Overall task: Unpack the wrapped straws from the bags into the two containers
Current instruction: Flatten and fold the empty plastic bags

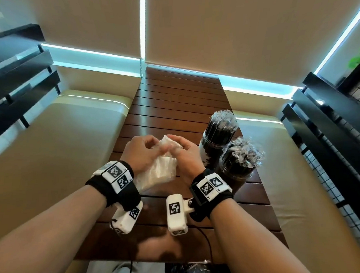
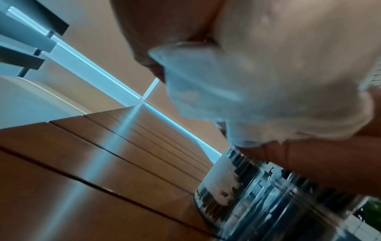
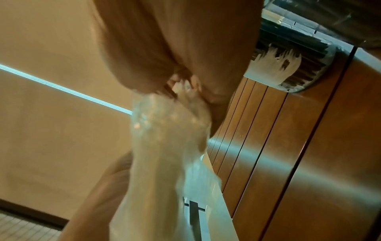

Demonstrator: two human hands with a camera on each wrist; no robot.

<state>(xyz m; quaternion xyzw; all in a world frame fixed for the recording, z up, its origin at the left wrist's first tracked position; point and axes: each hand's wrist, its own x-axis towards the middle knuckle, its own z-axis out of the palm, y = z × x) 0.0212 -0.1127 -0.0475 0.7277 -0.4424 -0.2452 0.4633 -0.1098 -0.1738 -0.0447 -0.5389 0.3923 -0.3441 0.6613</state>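
A crumpled clear plastic bag [image 1: 158, 171] hangs over the wooden slatted table [image 1: 173, 99]; no straws show inside it. My left hand [image 1: 142, 153] and right hand [image 1: 184, 155] both pinch its upper end, close together. In the left wrist view the bag [image 2: 268, 81] fills the upper right; in the right wrist view the bag [image 3: 164, 146] trails down from my right hand [image 3: 175, 40]. Two clear containers stand just right of my hands, the far one [image 1: 216, 138] and the near one [image 1: 237, 166], each packed with upright black wrapped straws.
Padded beige benches [image 1: 60, 142] flank the table on both sides, with black railings [image 1: 331, 128] beyond them. A dark bag of straws [image 1: 190, 271] lies below the table's near edge. A black cable [image 1: 207, 245] runs across the near slats.
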